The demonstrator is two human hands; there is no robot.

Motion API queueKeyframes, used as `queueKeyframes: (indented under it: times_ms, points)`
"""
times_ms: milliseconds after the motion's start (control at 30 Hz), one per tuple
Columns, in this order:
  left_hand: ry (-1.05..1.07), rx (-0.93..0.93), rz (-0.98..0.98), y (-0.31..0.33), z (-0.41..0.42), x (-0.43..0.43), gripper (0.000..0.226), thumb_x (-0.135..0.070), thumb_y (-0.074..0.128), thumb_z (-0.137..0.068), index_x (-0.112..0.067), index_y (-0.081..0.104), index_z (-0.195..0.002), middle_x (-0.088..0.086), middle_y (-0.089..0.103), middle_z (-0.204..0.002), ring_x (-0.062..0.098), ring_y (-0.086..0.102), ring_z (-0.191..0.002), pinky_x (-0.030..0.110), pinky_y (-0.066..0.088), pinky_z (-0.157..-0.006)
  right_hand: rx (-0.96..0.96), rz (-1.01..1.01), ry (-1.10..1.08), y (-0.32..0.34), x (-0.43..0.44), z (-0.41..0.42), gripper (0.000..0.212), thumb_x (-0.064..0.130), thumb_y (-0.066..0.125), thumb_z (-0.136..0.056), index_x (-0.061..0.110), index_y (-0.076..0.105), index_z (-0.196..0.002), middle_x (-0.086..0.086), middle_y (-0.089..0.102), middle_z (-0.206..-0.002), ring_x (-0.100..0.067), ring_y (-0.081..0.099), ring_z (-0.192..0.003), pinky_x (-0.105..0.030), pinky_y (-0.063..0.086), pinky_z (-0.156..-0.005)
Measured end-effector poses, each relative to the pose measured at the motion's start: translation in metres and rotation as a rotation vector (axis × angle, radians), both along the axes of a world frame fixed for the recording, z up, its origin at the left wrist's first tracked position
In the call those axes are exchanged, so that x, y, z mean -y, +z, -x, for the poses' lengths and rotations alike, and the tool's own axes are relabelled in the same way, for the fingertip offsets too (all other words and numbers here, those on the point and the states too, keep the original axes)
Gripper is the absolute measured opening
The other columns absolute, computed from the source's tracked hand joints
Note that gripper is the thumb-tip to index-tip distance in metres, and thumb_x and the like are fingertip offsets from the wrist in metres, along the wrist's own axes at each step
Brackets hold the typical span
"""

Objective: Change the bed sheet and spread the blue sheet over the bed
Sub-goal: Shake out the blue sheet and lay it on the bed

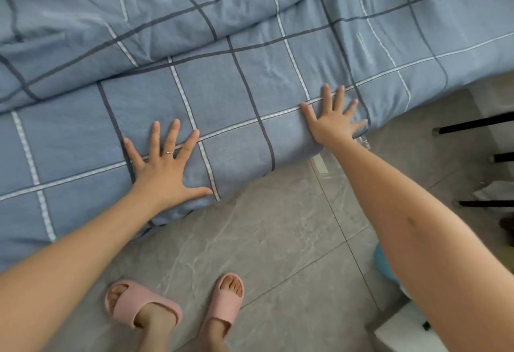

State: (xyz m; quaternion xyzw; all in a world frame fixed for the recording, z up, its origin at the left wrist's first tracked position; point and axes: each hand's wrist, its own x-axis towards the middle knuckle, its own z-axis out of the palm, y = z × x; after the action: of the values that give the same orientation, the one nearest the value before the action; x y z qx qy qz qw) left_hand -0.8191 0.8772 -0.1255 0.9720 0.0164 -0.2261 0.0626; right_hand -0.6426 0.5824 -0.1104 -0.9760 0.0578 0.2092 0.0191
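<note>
You pressed both palms flat on the blue checked sheet (pixel 239 79) at the bed's near edge, I judge to smooth it taut. Your left hand (pixel 167 169) lay at 8 o'clock from your right hand (pixel 332 125). Both arms were outstretched, fingers splayed wide and gripping nothing. Rumpled folds (pixel 125 26) lay toward 11 o'clock.

**Both Palms Down, Fingers Fanned**

Reaches forward and down with the bare left forearm (pixel 91 243) and, farther ahead, the bare right forearm (pixel 417 226). Lays the bare left hand (pixel 164 168) flat, palm down, fingers straight and spread wide, thumb out to the right. Sets the bare right hand (pixel 335 120) flat likewise, fingers splayed, thumb out to the left. Holds the two hands well apart.
</note>
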Motion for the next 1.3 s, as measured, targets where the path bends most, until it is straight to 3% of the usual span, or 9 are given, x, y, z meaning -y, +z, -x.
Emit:
queueKeyframes:
  times_ms: [167,467,633,867,933,1000,1100,1200,1300]
  points:
    - [0.116,0.16,0.022,0.007,0.06,-0.065,0.076,-0.07,0.024,-0.084,-0.028,0.031,-0.148,0.008,0.02,-0.157,0.04,0.01,-0.143,0.079,0.002,-0.095,-0.029,0.115,-0.32,0.013,-0.019,0.036,0.079,0.06,0.025,-0.094,0.012,0.001,-0.153,-0.017,-0.012,-0.158,-0.039,-0.008,-0.144,-0.064,-0.002,-0.111]
    - [1.007,0.021,-0.176,0.032,0.214,-0.23,0.064,-0.053,0.036,-0.097,-0.03,0.012,-0.152,0.005,0.0,-0.16,0.041,-0.006,-0.144,0.075,0.002,-0.103,0.159,-0.206,0.162,-0.005,-0.219,0.147,0.062,0.041,0.032,-0.1,0.017,0.011,-0.153,-0.007,0.003,-0.16,-0.032,0.0,-0.147,-0.05,-0.004,-0.116]
    - [1.146,0.259,-0.159,0.056,0.256,-0.245,0.062,-0.014,0.064,-0.085,-0.004,0.038,-0.14,0.027,0.021,-0.15,0.047,0.021,-0.136,0.06,0.021,-0.105,-0.025,-0.342,0.598,-0.004,-0.401,0.278,0.062,0.047,0.017,-0.094,0.025,0.014,-0.152,-0.003,0.008,-0.16,-0.031,0.007,-0.147,-0.054,-0.011,-0.111]
    - [1.173,0.259,-0.263,0.08,0.3,-0.281,0.073,-0.01,0.076,-0.069,-0.007,0.042,-0.133,0.023,0.024,-0.151,0.041,0.028,-0.133,0.052,0.028,-0.103,-0.29,-0.429,1.662,0.023,-0.497,0.351,0.055,0.027,0.035,-0.1,0.034,0.013,-0.151,0.004,0.005,-0.16,-0.022,0.005,-0.147,-0.046,-0.004,-0.116]
    - [1.072,0.274,-0.285,0.084,0.303,-0.292,0.065,-0.011,0.078,-0.066,-0.01,0.047,-0.123,0.022,0.029,-0.15,0.041,0.035,-0.127,0.051,0.032,-0.096,-0.398,-0.621,1.558,0.036,-0.499,0.333,0.049,0.016,0.042,-0.097,0.029,0.036,-0.145,0.0,0.037,-0.151,-0.023,0.036,-0.137,-0.041,0.026,-0.111]
    - [1.015,0.298,-0.276,0.085,0.306,-0.308,0.057,-0.011,0.078,-0.067,-0.012,0.048,-0.116,0.022,0.04,-0.144,0.042,0.045,-0.116,0.049,0.036,-0.087,-0.303,-0.708,1.27,0.05,-0.505,0.304,0.044,0.015,0.046,-0.095,0.024,0.044,-0.138,-0.002,0.058,-0.128,-0.027,0.059,-0.108,-0.037,0.048,-0.082]
    - [1.032,0.273,-0.221,0.087,0.297,-0.323,0.055,-0.006,0.076,-0.073,-0.015,0.041,-0.115,0.018,0.059,-0.118,0.039,0.055,-0.094,0.044,0.048,-0.062,0.006,-0.512,0.935,0.065,-0.512,0.238,0.06,0.016,0.055,-0.091,0.027,0.026,-0.144,-0.006,0.047,-0.122,-0.03,0.057,-0.075,-0.032,0.04,-0.052]
    - [1.129,0.179,-0.185,0.088,0.286,-0.332,0.046,-0.006,0.062,-0.087,-0.019,0.041,-0.126,0.013,0.053,-0.116,0.033,0.055,-0.099,0.041,0.045,-0.052,-0.021,-0.144,0.828,0.07,-0.529,0.176,0.079,0.022,0.058,-0.092,0.029,0.005,-0.151,-0.012,0.053,-0.101,-0.029,0.052,-0.069,-0.033,0.037,-0.054]
    - [1.209,0.138,-0.232,0.094,0.278,-0.338,0.041,-0.007,0.053,-0.092,-0.015,0.045,-0.131,0.015,0.052,-0.115,0.033,0.056,-0.1,0.038,0.037,-0.053,-0.001,-0.066,1.005,0.068,-0.557,0.143,0.046,0.014,0.05,-0.092,0.014,0.038,-0.137,-0.019,0.063,-0.1,-0.037,0.059,-0.085,-0.035,0.039,-0.061]
